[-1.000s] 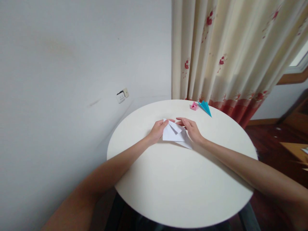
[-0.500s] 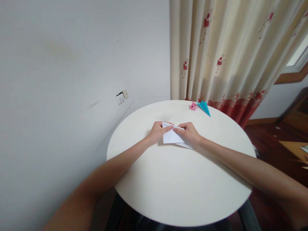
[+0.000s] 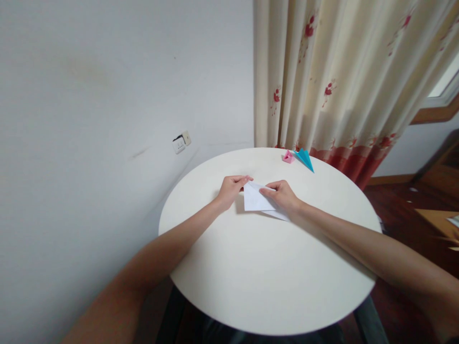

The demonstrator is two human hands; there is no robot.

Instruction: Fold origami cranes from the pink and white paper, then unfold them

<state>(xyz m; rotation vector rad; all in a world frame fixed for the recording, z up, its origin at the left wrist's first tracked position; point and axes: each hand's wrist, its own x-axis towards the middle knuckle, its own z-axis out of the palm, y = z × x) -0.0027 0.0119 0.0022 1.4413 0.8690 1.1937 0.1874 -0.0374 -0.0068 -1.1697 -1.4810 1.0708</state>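
Observation:
A partly folded white paper (image 3: 255,200) lies flat on the round white table (image 3: 265,277), toward its far side. My right hand (image 3: 281,195) rests on the paper's right part, fingers curled and pressing it down. My left hand (image 3: 231,187) sits at the paper's upper left corner, with its fingertips touching that edge. The paper's right end is hidden under my right hand.
A small pink folded paper piece (image 3: 287,157) and a blue paper plane (image 3: 305,159) lie at the table's far edge. A flowered curtain (image 3: 340,76) hangs behind. A wall socket (image 3: 182,141) is on the left wall. Dark wooden floor lies to the right.
The raised flap of the white paper has been pressed flat. My left hand slid off the paper's top to its left corner, and my right hand moved onto the fold.

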